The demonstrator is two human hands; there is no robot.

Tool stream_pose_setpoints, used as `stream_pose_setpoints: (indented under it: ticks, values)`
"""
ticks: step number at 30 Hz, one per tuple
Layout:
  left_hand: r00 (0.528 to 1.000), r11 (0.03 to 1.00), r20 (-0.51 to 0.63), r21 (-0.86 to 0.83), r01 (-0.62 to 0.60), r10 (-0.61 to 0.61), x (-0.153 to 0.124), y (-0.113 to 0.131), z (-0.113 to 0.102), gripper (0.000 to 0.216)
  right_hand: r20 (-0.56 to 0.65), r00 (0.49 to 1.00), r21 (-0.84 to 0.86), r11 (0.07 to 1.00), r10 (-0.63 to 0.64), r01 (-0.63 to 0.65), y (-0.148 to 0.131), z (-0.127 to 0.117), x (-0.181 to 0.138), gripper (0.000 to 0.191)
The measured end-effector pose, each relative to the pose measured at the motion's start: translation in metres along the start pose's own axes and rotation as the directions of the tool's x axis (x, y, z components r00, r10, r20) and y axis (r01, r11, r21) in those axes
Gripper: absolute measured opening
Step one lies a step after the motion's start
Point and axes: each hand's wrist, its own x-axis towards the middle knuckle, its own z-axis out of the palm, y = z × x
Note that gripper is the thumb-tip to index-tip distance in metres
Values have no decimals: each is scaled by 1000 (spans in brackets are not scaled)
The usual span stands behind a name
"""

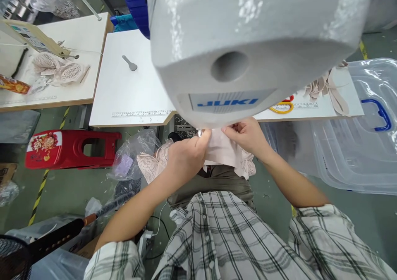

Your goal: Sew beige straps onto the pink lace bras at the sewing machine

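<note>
A big grey Juki sewing machine head point(248, 44) fills the top of the view. Just below it, both my hands hold a pale pink lace garment piece point(228, 154) over my lap. My left hand point(186, 156) is closed on the fabric's left part, with a small shiny bit at its fingertips. My right hand point(246, 135) pinches the fabric's upper edge, right under the machine. More lace point(151, 164) hangs down to the left of my left wrist.
White work table point(130, 85) with a printed ruler and a grey lever. Another table point(71, 40) at left bears lace pieces. Yellow-handled scissors point(281, 107) and beige straps point(325, 87) lie at right. Clear plastic bin point(356, 147) at right, red stool point(71, 147) and plastic bags on the floor.
</note>
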Motion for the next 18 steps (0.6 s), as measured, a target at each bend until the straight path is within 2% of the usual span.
stream_pose_setpoints:
  ticks: [2, 5, 8, 10, 12, 14, 16, 18]
  values:
    - [999, 998, -19, -43, 42, -43, -3, -4, 2, 37, 14, 1000, -4, 1000, -5, 5, -2, 3, 0, 6]
    - [989, 980, -114, -182, 76, -98, -8, -6, 7, 34, -12, 1000, 27, 1000, 0, 0, 2, 7, -3, 12]
    - [954, 905, -160, -387, 176, -254, -12, -7, 8, 29, -62, 998, 90, 996, 11, -5, 10, 7, -8, 27]
    - [927, 806, -94, -531, 262, -363, -14, -8, 6, 28, -82, 996, 86, 996, 29, -22, 14, 5, -13, 31]
    - [920, 702, 29, -637, 319, -392, -15, -10, 2, 30, -69, 995, 36, 997, 68, -65, 11, 2, -21, 23]
    - [930, 627, 166, -698, 345, -327, -15, -13, -2, 34, -19, 994, -12, 994, 107, -107, 3, 0, -35, 18]
    - [935, 541, 310, -764, 352, -172, -15, -13, -2, 37, 65, 989, 2, 991, 133, -134, -11, 1, -53, 21]
    - [917, 402, 399, -836, 373, -20, -19, -12, -2, 40, 163, 976, 82, 984, 143, -158, -25, 5, -70, 23]
